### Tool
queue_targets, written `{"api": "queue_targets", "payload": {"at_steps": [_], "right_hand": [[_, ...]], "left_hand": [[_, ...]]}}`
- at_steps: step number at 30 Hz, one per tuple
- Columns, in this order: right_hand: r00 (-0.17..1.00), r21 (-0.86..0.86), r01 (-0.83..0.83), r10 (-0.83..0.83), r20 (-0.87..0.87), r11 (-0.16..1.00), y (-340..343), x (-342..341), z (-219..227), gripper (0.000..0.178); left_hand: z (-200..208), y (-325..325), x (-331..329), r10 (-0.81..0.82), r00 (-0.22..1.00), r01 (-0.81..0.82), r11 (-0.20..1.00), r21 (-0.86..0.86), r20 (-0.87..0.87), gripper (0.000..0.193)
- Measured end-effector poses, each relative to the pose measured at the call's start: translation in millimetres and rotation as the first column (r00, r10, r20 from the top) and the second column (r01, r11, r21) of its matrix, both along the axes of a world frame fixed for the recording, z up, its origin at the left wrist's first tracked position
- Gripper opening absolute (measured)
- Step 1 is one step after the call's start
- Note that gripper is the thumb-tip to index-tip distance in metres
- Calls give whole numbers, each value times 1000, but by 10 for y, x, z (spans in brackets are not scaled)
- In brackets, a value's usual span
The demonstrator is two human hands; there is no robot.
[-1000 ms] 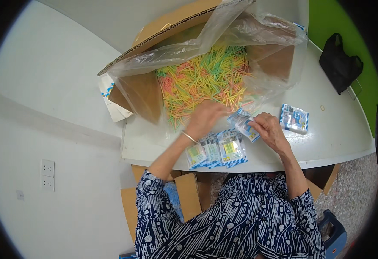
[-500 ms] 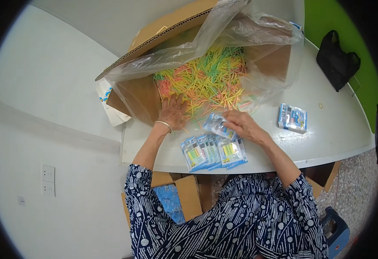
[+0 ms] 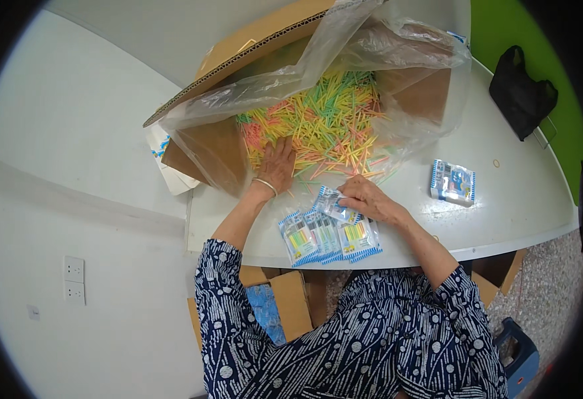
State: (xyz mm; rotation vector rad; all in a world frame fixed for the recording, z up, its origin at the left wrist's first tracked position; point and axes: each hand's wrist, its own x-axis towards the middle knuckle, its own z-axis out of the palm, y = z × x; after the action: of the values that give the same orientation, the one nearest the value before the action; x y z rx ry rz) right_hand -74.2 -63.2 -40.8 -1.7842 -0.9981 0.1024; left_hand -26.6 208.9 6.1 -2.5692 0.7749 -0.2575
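Held packet [image 3: 331, 202] shifted left; carton [image 3: 265, 52] (plastic-lined) holds coloured sticks [image 3: 328, 123].

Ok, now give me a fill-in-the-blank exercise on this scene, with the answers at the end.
The left hand is at the loose sticks, which are green, pinkish-orange and ____.
The one packet being held is in the ____ hand.
The bag at the picture's right is ____.
Missing words: yellow; right; black.
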Motion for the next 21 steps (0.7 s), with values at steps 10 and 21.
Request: {"api": "queue_targets", "payload": {"at_steps": [10,21], "right_hand": [[999,-29,-16,15,-32,999,-40,13,-48,25],[998,-7,-11,11,-54,1000,-17,8,-95,26]], "left_hand": [[43,139,-192,12,990,-39,982,-185,-142,36],[61,312,-217,138,932,-257,903,-343,-336,49]]}}
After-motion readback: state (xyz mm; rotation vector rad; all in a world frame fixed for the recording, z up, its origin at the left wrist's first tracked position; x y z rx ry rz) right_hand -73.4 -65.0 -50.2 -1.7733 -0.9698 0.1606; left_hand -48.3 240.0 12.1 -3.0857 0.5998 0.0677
